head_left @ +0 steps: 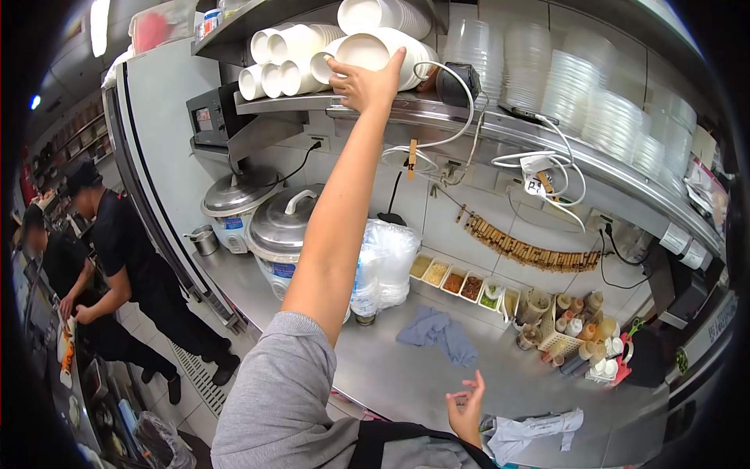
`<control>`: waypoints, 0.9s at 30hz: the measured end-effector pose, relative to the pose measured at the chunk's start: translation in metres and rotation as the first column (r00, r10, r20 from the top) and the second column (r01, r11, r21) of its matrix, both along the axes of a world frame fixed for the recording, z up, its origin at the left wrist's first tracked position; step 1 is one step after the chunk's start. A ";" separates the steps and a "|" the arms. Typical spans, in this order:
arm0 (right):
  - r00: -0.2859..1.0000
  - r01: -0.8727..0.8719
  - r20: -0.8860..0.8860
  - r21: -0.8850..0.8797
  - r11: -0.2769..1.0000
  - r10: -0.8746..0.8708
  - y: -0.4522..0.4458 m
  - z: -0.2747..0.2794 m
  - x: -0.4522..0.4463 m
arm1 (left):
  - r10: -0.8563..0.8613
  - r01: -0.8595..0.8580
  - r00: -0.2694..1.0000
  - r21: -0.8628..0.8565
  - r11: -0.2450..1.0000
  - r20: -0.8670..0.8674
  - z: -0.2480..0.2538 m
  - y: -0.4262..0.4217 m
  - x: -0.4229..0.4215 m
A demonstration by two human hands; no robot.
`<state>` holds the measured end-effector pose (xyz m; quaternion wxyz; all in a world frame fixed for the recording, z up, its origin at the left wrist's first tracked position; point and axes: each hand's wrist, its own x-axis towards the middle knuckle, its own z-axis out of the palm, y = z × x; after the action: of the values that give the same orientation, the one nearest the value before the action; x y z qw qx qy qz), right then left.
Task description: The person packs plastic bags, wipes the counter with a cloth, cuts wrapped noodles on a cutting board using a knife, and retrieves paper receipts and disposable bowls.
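My left hand (365, 82) reaches up to the shelf, its thumb and fingers spread around the rim of a stack of white paper bowls (363, 51) lying on its side. More white bowl stacks (295, 76) lie beside it to the left, and another stack (361, 16) rests above. Low over the steel counter, my right hand (467, 410) is empty, with its fingers loosely bent and apart. Nearest to it are a crumpled white cloth or bag (531, 434) and a blue-grey cloth (439, 334).
Stacked clear plastic tubs (574, 90) line the shelf (328, 102) to the right. Below are cables (547, 160), clothespins (531, 246), lidded cookers (289, 223), condiment trays (453, 283) and a basket of bottles (558, 340). Two people in black (125, 234) work at the left.
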<state>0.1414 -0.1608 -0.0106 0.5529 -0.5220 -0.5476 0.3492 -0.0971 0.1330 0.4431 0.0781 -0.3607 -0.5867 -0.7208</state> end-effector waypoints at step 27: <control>0.882 -0.429 0.111 0.588 0.686 0.457 0.052 0.163 -0.095 | -0.755 0.747 0.644 0.321 0.583 -0.127 -0.192 -0.238 -0.062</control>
<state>0.0468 -0.1087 0.1527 0.5995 -0.1651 -0.7261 0.2935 -0.1589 -0.1050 0.2513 -0.1785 -0.5464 -0.2447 -0.7808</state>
